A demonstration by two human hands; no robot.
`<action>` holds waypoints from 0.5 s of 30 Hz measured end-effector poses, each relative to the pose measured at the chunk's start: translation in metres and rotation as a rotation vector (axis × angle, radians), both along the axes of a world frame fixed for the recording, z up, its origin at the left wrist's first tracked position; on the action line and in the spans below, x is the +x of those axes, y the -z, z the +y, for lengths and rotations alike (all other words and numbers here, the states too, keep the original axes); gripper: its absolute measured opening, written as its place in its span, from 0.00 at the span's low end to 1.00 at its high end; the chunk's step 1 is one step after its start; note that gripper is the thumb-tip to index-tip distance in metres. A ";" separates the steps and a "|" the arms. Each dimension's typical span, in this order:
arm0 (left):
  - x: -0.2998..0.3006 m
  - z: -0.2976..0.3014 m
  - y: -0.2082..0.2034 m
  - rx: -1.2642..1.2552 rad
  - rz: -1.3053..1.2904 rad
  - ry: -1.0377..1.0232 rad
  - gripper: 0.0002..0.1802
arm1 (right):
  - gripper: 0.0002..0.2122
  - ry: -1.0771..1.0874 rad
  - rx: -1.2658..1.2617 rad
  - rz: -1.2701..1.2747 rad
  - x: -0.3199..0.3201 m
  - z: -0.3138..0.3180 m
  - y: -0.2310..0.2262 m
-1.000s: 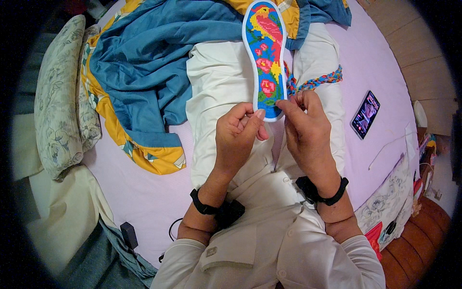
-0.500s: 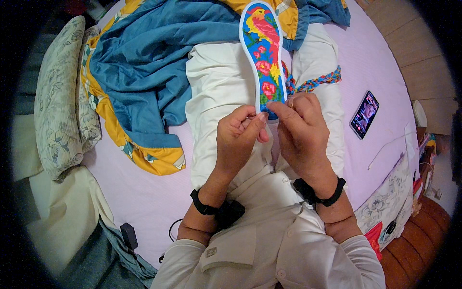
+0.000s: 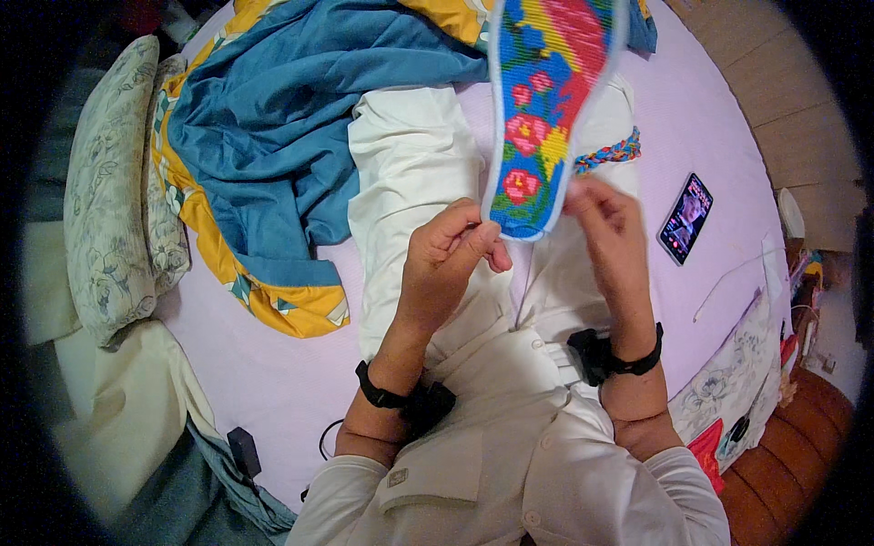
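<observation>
Insole [image 3: 546,114] Held Aloft, Its Bright Face All but Filled

Stitching in red, pink, yellow, green and blue covers the visible face of the insole, raised above the person's white trousers [image 3: 410,155] with its heel end toward the body. Flowers and blue ground look worked right down to the pale rim at the heel; by that measure the needlework appears complete or close to it. The toe runs out of the top of the view and blur softens the thread, so any gap left there cannot be told. No needle or loose end can be made out.

The left hand [image 3: 446,259] pinches the heel's left corner between thumb and bent fingers, its forearm slanting inward from the lower edge. The right hand [image 3: 614,232] is lifted at the insole's right edge, wrist bent slightly inward, thumb and forefinger drawn close together; whether they touch the rim or hold anything cannot be told. Black bands circle both wrists.

A multicolored braid [image 3: 614,153] lies across the right trouser leg, beyond the right hand. Farther right, a lit phone [image 3: 687,218] rests on the bed [image 3: 264,373], well apart from the hands.
</observation>
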State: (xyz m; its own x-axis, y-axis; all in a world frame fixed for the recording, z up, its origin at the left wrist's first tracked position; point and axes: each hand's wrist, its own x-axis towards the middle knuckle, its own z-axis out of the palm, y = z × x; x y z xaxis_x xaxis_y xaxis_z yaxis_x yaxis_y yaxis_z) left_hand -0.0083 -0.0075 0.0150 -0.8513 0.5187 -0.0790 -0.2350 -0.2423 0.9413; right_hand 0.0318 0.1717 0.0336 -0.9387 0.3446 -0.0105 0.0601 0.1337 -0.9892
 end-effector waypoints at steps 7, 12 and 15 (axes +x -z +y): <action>-0.009 -0.007 -0.001 -0.121 0.294 0.133 0.04 | 0.11 -0.369 -1.125 -0.113 0.002 -0.022 0.004; -0.010 -0.005 -0.002 -0.135 0.310 0.117 0.04 | 0.12 -0.285 -1.321 -0.063 0.000 -0.025 0.028; -0.006 -0.003 0.006 -0.036 0.248 0.114 0.04 | 0.11 -0.233 -1.402 -0.048 -0.003 -0.022 0.035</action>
State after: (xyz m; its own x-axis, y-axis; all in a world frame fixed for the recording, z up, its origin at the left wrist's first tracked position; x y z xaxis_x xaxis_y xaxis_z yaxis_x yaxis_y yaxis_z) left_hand -0.0147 -0.0102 0.0088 -0.7831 0.6131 0.1045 -0.0203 -0.1931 0.9810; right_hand 0.0283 0.1493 -0.0016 -0.9605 -0.1379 -0.2416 0.2103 -0.9285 -0.3061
